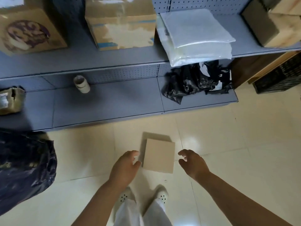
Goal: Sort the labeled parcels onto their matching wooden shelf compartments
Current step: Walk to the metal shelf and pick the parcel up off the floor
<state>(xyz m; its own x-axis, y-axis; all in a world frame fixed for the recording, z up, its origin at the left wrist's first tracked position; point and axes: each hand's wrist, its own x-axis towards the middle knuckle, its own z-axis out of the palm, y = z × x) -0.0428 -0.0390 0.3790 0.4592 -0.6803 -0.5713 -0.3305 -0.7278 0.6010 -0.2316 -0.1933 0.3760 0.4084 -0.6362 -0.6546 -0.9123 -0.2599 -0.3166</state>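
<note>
A small plain cardboard parcel point(158, 155) sits on the pale tiled floor in front of my feet, its top face blank. My left hand point(125, 167) hovers at the parcel's left edge, fingers spread and curled, very close to the box or just touching it. My right hand point(193, 162) hangs a little right of the parcel, fingers apart, holding nothing. Neither hand grips the box.
A grey metal shelf point(105, 101) stands ahead with cardboard boxes point(120, 23), a white plastic-wrapped packet point(195, 35), a black crumpled bag point(197, 80), a tape roll point(81, 84) and a torn box point(11, 100). A large black bag point(24, 167) lies at left; a dark crate point(280, 79) at right.
</note>
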